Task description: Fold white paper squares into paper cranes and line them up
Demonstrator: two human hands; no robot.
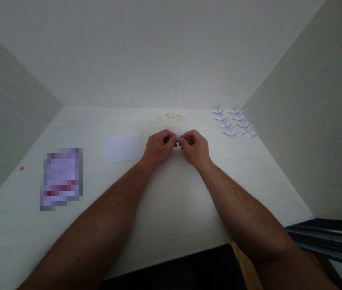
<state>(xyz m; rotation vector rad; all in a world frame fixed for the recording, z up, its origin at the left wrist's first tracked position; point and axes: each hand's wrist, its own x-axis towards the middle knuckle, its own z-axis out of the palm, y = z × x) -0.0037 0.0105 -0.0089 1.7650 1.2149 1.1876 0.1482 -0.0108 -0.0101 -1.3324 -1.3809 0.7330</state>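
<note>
Between my fingertips is a small piece of folded white paper (178, 138), mostly covered by the fingers. My left hand (160, 146) pinches it from the left, thumb and forefinger closed. From the other side my right hand (195, 147) grips it the same way, the two hands nearly touching. Both are just above the white table, near its middle. To the left of my left hand lies a flat stack or sheet of white paper (123, 148). Several folded paper cranes (230, 132) stand in rows at the back right.
A blurred-out purple and white packet (61, 175) lies on the left of the table (171, 209), with a small red bit (22, 168) beyond it. Brownish marks (174, 117) spot the back. Pale walls (165, 52) enclose the back and both sides.
</note>
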